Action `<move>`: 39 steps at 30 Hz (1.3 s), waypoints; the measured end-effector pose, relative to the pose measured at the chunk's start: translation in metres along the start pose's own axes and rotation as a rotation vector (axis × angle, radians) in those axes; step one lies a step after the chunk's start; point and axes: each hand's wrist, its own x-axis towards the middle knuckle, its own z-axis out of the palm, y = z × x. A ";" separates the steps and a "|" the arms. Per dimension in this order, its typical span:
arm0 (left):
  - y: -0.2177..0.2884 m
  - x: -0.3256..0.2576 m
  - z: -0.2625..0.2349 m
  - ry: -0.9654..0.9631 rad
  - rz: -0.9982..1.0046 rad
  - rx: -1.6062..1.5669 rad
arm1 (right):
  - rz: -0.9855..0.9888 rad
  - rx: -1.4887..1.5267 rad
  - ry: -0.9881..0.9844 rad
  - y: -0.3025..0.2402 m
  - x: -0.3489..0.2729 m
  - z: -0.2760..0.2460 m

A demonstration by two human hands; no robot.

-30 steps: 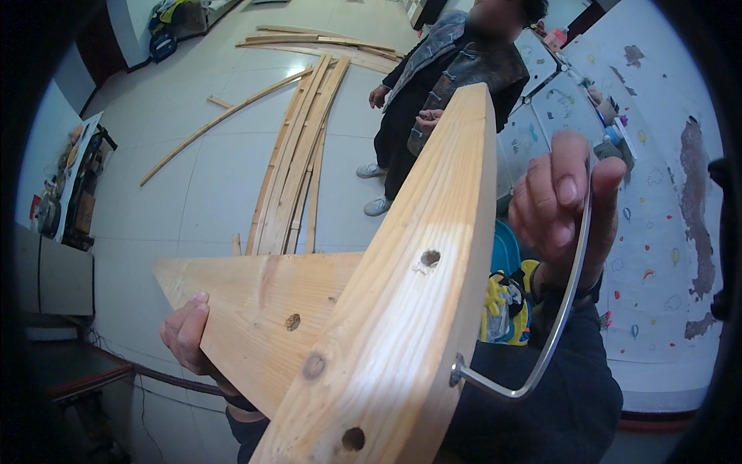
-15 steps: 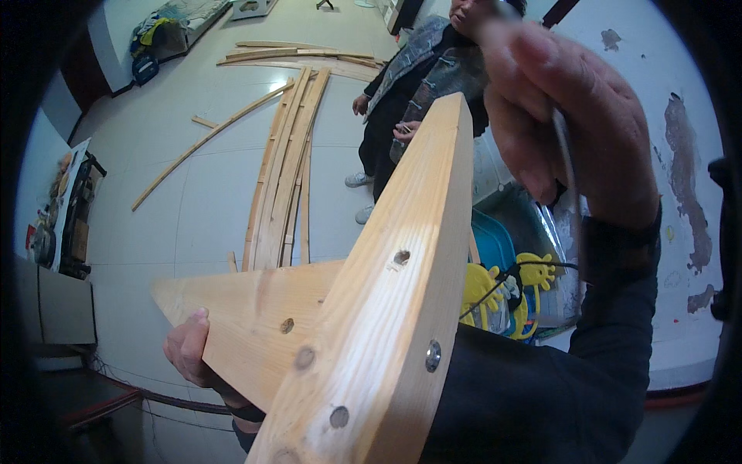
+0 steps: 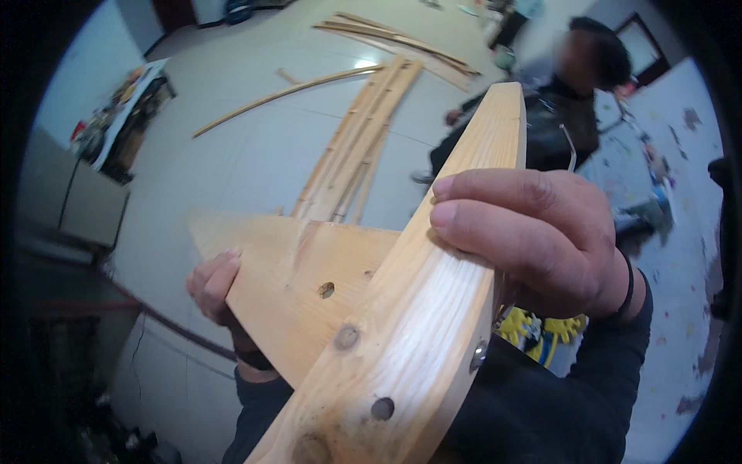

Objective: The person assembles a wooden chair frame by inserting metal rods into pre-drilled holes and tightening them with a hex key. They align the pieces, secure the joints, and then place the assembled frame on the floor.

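A thick pale wooden beam [image 3: 433,309] slants up in front of me, joined to a flat tapered wooden board [image 3: 309,255] on its left. Dark round holes show in both. A shiny metal bolt head [image 3: 479,354] sits in the beam's right side. My left hand [image 3: 212,286] is closed on the board's left edge. Across the upper beam lie the fingers of my right hand [image 3: 541,232], gripping it; the thumb is hidden. Above that hand juts a thin bent metal rod [image 3: 571,147]; its lower end is hidden.
Long wooden slats [image 3: 363,147] lie on the tiled floor ahead, with more slats [image 3: 394,39] farther back. A person [image 3: 556,116] in dark clothes is behind the beam at right. Yellow plastic pieces [image 3: 564,329] show below my right wrist. A cluttered shelf [image 3: 124,124] stands at left.
My right hand has come down from its raised position beside the beam and now grips the beam. The view has turned, so floor and slats sit farther right. The person's head has turned.
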 end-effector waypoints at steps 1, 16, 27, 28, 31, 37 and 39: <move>-0.002 0.000 -0.003 -0.021 -0.003 0.033 | -0.034 0.034 0.005 0.003 0.005 0.004; 0.005 -0.035 -0.037 -0.142 -0.088 0.473 | -0.337 0.153 0.134 0.017 0.021 0.073; -0.015 -0.057 -0.034 -0.303 -0.512 0.600 | -0.323 0.405 0.113 0.049 0.051 0.164; -0.023 -0.060 -0.038 -0.316 -0.576 0.603 | -0.325 0.408 0.110 0.045 0.061 0.175; -0.065 -0.069 -0.054 -0.255 -0.692 0.619 | -0.366 0.324 0.067 0.030 0.100 0.199; -0.204 -0.078 -0.099 -0.206 -0.736 0.554 | -0.378 0.322 0.054 -0.002 0.227 0.277; -0.253 -0.075 -0.117 -0.210 -0.763 0.498 | -0.366 0.312 0.040 -0.013 0.274 0.302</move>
